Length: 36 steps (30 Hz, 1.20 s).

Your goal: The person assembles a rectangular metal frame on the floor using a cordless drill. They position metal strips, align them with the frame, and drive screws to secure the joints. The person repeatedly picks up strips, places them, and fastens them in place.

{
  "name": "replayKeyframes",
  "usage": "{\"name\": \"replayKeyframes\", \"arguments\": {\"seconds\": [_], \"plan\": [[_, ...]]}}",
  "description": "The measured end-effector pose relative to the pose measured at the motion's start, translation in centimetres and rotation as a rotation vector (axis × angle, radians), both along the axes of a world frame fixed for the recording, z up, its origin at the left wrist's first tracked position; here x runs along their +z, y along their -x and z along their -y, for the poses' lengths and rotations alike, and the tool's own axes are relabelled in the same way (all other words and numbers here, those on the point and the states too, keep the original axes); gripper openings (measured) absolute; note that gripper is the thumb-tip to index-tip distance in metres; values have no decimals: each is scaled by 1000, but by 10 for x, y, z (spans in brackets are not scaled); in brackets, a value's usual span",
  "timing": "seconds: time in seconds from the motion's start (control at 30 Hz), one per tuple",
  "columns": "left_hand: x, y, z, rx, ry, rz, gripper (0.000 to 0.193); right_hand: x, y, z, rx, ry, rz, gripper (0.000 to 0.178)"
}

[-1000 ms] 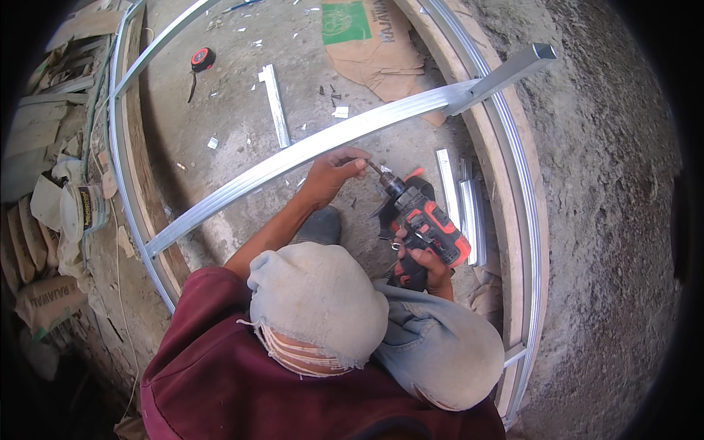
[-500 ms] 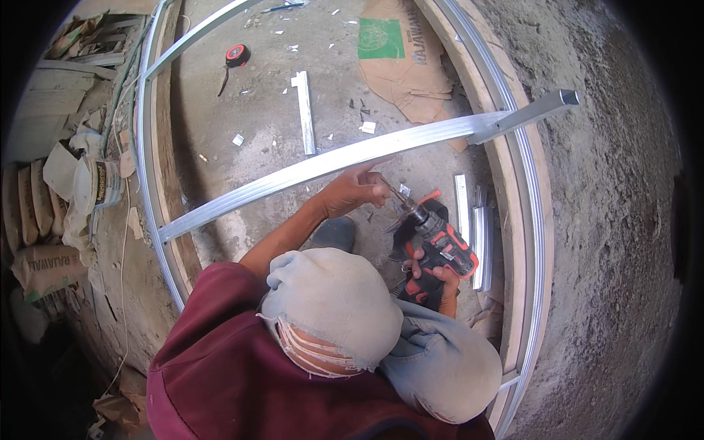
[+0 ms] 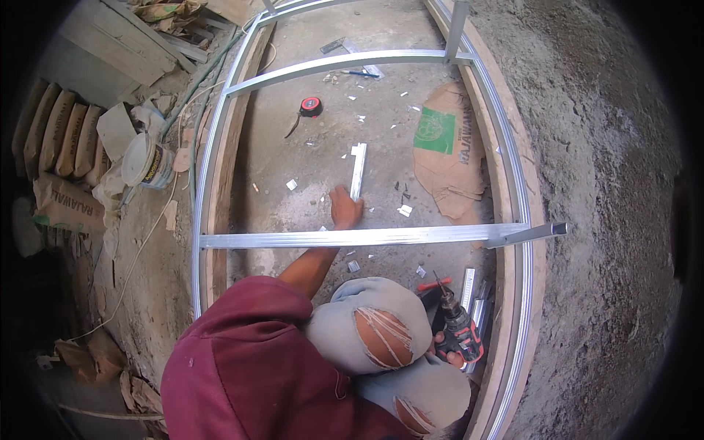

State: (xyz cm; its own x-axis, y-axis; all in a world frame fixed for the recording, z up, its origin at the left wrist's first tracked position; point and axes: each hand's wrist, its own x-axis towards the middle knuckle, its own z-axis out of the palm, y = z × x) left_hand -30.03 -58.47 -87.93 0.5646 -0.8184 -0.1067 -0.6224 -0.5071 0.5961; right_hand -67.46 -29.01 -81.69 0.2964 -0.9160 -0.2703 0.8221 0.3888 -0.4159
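Observation:
My left hand (image 3: 346, 209) reaches down to the floor past the metal crossbar (image 3: 345, 238). Its fingers close around the near end of a short, notched strip of silvery metal profile (image 3: 358, 170) lying there and cover that end. Low on the right, beside my knees, my right hand (image 3: 450, 356) grips a black-and-red cordless drill (image 3: 460, 331), its thin bit pointing away from me. Most of the drill's handle is hidden by my leg. Several metal offcuts (image 3: 468, 290) lie just beyond the drill.
Metal rails (image 3: 525, 293) over timber (image 3: 506, 161) frame the space. A short profile (image 3: 539, 233) juts from the crossbar's right end. A tape measure (image 3: 311, 107), flattened brown paper (image 3: 447, 172) and scraps lie inside; a bucket (image 3: 155, 165) and stacked sacks (image 3: 66, 132) stand left.
My left hand has let go of the drill bit and moved to the metal strip on the floor. The drill has dropped lower in view, its bit turned farther away from me.

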Motion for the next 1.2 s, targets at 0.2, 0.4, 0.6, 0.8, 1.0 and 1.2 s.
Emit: {"name": "replayKeyframes", "arguments": {"seconds": [0.2, 0.4, 0.6, 0.8, 1.0, 1.2], "plan": [[-18, -39, -64, -207, -338, -60, 43, 70, 4, 14, -171, -197, -157, 57], [62, -49, -137, -606, -758, 97, 50, 144, 36, 3, -302, -141, -140, 59], [188, -97, -179, -569, -1193, -84, 38, 266, 27, -13, -345, -205, -248, 56], [307, -145, -239, -511, -1216, -264, 31, 418, 0, -25, -192, -104, -219, 51], [461, -226, -309, -355, -1111, -391, 39, 528, -68, -3, -209, -166, -20, 53], [570, -308, -483, 43, -640, -268, 52, 600, -132, 45, -75, 40, 77, 62]]}}
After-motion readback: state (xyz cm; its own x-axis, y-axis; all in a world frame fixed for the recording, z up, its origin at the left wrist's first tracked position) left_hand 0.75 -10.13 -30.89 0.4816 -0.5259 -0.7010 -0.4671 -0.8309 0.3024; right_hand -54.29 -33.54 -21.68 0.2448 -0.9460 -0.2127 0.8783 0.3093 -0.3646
